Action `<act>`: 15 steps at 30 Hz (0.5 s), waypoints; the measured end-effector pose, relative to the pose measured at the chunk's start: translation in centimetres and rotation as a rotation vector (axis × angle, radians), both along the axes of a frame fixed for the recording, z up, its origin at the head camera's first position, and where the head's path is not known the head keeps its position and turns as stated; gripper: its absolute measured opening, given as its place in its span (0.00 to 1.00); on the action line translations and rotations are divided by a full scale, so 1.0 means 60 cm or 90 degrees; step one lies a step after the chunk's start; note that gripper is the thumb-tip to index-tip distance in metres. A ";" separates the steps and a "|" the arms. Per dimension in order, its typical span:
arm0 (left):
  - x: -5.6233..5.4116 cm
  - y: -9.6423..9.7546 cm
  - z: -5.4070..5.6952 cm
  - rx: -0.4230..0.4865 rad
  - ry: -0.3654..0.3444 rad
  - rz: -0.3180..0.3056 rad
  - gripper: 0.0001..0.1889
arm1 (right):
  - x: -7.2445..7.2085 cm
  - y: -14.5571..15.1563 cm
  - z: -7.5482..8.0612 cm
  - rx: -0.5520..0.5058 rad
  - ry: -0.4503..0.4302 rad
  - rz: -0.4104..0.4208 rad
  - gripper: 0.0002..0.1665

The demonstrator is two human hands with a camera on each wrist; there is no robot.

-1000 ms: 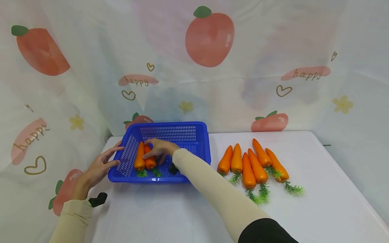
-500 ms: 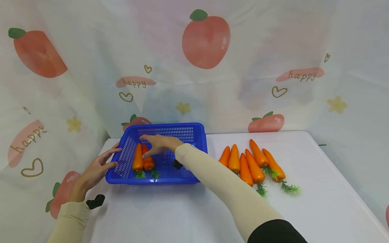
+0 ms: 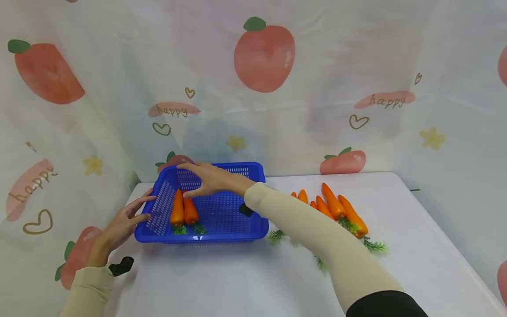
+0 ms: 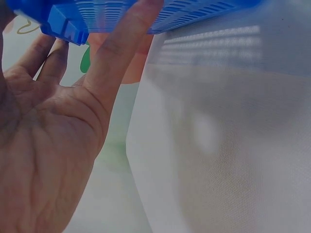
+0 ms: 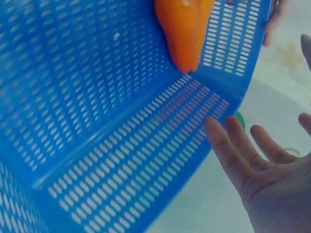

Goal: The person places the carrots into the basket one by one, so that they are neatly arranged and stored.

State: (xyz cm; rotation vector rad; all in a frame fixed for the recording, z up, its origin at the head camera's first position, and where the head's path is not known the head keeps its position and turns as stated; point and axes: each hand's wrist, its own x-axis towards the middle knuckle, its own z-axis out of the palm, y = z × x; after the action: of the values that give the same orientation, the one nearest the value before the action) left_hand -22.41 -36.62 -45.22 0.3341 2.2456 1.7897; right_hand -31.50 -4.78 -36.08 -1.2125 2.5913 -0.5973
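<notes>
In the head view a blue plastic basket (image 3: pixel 227 218) stands on the white table, with two orange carrots (image 3: pixel 177 210) lying side by side at its left end, leafy tops toward the front. My left hand (image 3: pixel 120 224) rests its extended fingers against the basket's left rim; the left wrist view has this hand (image 4: pixel 63 107) below the slotted wall. Over the back part of the basket my right hand (image 3: pixel 211 178) hangs with fingers spread, holding nothing. Seen from the right wrist, its fingers (image 5: pixel 248 155) are straight and overlap the rim beside the slotted wall.
Several more carrots (image 3: pixel 352 214) with green tops lie on the table (image 3: pixel 214 281) right of the basket, partly hidden by my right sleeve (image 3: pixel 317 237). A fruit-printed cloth (image 3: pixel 301 110) hangs behind the table and along its left side.
My right hand has let go of the right-hand carrot in the basket and risen up and back from it. The left hand stays at the basket's rim.
</notes>
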 end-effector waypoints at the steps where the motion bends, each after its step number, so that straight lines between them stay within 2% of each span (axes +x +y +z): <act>1: 0.000 0.000 -0.001 -0.001 0.000 0.000 0.31 | 0.001 0.007 0.003 -0.004 0.003 0.001 0.54; 7: 0.001 0.000 -0.003 -0.002 0.001 0.000 0.32 | 0.003 0.055 0.018 -0.025 0.007 -0.002 0.53; 15: 0.003 0.001 0.003 -0.003 -0.002 0.002 0.31 | -0.002 0.137 0.035 -0.033 0.017 -0.017 0.53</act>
State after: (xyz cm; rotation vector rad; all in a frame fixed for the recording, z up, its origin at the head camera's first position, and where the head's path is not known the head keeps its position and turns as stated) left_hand -22.22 -36.53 -45.05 0.3264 2.2492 1.7850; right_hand -31.64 3.43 -33.98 -1.2109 2.6341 -0.6619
